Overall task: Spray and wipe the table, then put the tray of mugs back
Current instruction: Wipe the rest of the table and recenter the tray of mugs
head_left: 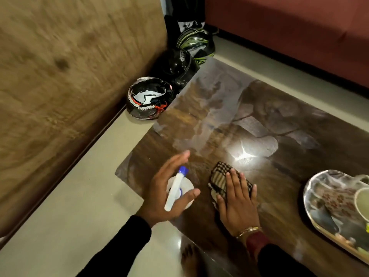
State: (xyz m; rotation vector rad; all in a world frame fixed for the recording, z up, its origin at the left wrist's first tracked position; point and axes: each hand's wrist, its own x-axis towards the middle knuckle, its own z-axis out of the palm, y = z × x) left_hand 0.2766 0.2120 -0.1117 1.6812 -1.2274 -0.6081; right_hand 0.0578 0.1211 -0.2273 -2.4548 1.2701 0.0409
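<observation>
Tabletop [279,116], dark and glossy with a stone pattern, fills the middle of the view and shows pale streaky patches toward its far corner, likely wet spray. On its near part lies a checked cloth [219,172], pinned under the right hand [237,200], whose fingers lie flat and straight on it, a good position for pushing the cloth across the surface. Just left of it, a white spray bottle [175,188] with a blue nozzle tip stands at the table's corner. The left hand [159,188] is spread around it, fingers straight and thumb out, not curled; whether it touches the bottle is unclear. At the right edge sits the tray [307,188] with 1 mug [361,198] visible, probably parked aside to free the wiping area. Beyond the far corner, 3 helmets [147,98] rest on the floor.
</observation>
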